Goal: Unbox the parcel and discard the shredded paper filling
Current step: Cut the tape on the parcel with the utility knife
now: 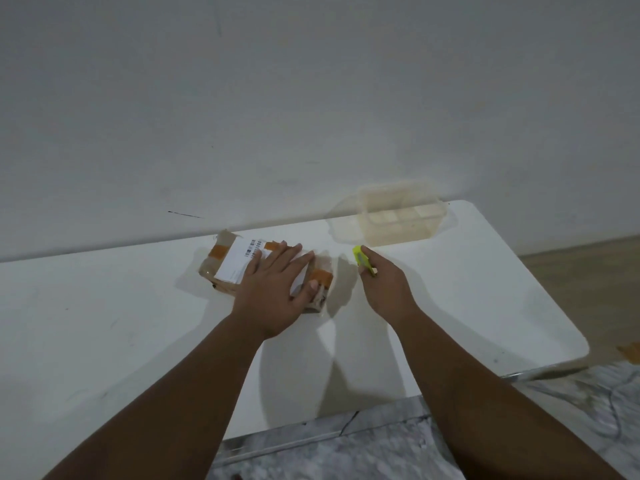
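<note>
We are at the opening step; the parcel (239,271) lies sealed on the white bench (104,323), near its far edge, orange tape across both ends; our left hand (273,292) presses flat on top, fingers spread, pinning it; our right hand (384,289) hangs just beside the parcel's right end, curled tight around a yellow-green cutter (362,259), tip forward; next, we judge, the tip must meet the tape; a clear tub (401,216) waits behind.
</note>
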